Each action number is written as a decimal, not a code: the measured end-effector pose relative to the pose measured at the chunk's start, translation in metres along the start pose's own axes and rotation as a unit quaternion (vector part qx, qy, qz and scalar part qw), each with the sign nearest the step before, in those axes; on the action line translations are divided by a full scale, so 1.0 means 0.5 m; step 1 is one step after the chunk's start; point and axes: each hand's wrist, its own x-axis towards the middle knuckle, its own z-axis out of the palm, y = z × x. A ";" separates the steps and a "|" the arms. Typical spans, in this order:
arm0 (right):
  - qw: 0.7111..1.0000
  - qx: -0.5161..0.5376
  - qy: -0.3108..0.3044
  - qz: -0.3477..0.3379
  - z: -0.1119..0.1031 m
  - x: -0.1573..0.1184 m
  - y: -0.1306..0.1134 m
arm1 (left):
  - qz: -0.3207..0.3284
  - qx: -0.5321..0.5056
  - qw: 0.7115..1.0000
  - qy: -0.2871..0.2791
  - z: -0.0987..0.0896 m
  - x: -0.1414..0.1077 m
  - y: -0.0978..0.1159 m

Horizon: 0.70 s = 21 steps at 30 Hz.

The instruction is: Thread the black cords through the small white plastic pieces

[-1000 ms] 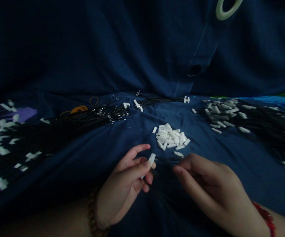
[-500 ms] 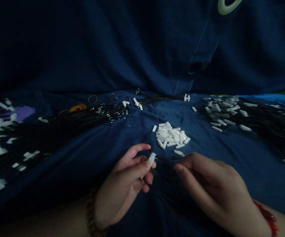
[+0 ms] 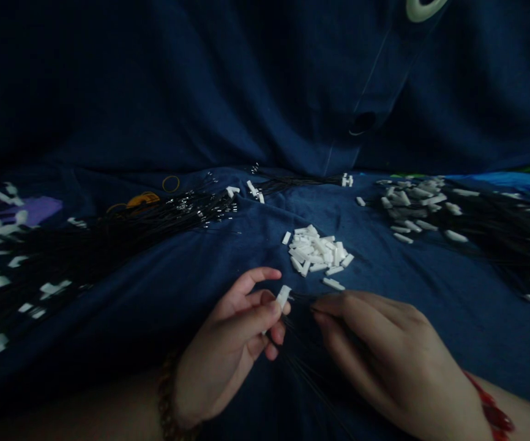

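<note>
Between thumb and fingers, my left hand (image 3: 240, 334) grips a white plastic connector housing (image 3: 284, 296), tilted with its top end up and to the right. Thin black wires (image 3: 308, 381) trail from below it toward the bottom of the view. To its right, my right hand (image 3: 379, 349) pinches thumb and forefinger together on a thin black wire (image 3: 302, 298) that reaches toward the connector housing. The wire's end is too dark and small to make out. Just beyond both hands lies a pile of loose white connector housings (image 3: 317, 250).
On the left spreads a long bundle of black wires (image 3: 109, 239) with white connectors and shiny metal tips. Another wire bundle with white connectors (image 3: 414, 199) lies at the right. Orange rubber bands (image 3: 143, 199) sit at the back left. Dark blue cloth (image 3: 228, 257) covers the surface.
My right hand has moved a little left, bringing its pinched fingertips closer to the connector housing. The left hand has stayed nearly still, holding the same housing.
</note>
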 end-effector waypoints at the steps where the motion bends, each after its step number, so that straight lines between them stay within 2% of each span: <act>1: 1.000 0.004 -0.004 0.007 -0.001 0.000 -0.002 | -0.001 0.005 1.000 -0.001 0.000 0.000 0.000; 15: 0.993 -0.055 0.089 -0.049 -0.003 -0.006 -0.012 | -0.014 -0.004 1.000 -0.005 0.002 -0.001 -0.002; 21: 0.988 -0.098 0.093 -0.075 -0.001 -0.009 -0.011 | -0.014 -0.010 1.000 -0.012 0.001 -0.003 -0.002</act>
